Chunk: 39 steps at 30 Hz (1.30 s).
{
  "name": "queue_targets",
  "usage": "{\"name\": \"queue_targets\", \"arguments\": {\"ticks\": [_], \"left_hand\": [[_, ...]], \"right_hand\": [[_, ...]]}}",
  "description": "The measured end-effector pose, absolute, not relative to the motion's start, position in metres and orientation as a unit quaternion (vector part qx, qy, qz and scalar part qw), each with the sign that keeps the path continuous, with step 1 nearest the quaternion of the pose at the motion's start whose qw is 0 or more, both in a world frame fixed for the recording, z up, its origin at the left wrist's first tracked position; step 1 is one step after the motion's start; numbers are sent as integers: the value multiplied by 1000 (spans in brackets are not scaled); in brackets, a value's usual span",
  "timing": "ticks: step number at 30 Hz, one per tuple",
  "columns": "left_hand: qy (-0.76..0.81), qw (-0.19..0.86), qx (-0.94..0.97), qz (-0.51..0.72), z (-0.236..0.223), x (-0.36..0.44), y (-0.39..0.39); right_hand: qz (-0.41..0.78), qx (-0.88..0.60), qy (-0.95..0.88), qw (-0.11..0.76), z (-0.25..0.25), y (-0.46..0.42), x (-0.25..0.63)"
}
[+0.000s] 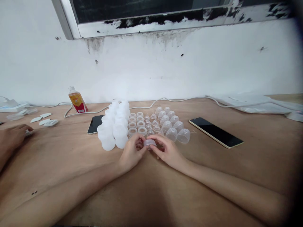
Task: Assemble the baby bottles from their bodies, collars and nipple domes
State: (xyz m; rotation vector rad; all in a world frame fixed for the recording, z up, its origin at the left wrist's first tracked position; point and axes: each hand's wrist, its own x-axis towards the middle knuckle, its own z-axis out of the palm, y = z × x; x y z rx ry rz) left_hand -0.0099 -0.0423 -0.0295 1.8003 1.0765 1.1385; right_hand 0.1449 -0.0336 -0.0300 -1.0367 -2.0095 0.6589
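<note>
Between both hands is a translucent screw ring [149, 142], of the kind used on baby bottles, with something clear showing under its lower edge. My left hand [133, 149] pinches its left side with thumb and fingers. On its right side, the thumb and fingers of my right hand [167, 149] are closed too. Just beyond the hands stand two rows of similar rings [142, 131], beside clear silicone nipples [156, 128]. Clear dome caps [171, 134] lie in rows to the right. White translucent bottles [108, 138] are grouped on the left, partly overlapping one another.
A dark phone [216, 132] lies at right, another phone [95, 124] behind the bottles. A drink bottle [78, 100] and a white cable [163, 98] are near the wall. Another person's hand [11, 138] rests at far left, near white pieces [44, 115]. Plastic sheeting [255, 105] lies back right.
</note>
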Motion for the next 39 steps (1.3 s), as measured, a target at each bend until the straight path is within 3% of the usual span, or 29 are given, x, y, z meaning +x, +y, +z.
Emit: {"name": "queue_targets", "arguments": {"ticks": [6, 11, 24, 39], "left_hand": [[443, 319, 715, 437, -34, -11, -41], [457, 284, 729, 423, -33, -10, -40], [460, 347, 718, 391, -35, -8, -39], [497, 298, 700, 417, -35, -8, -39]], "right_hand": [[314, -422, -758, 386, -38, -31, 144], [294, -432, -768, 370, -36, -32, 144], [220, -404, -803, 378, -29, -38, 143], [186, -397, -841, 316, -29, -34, 143]]}}
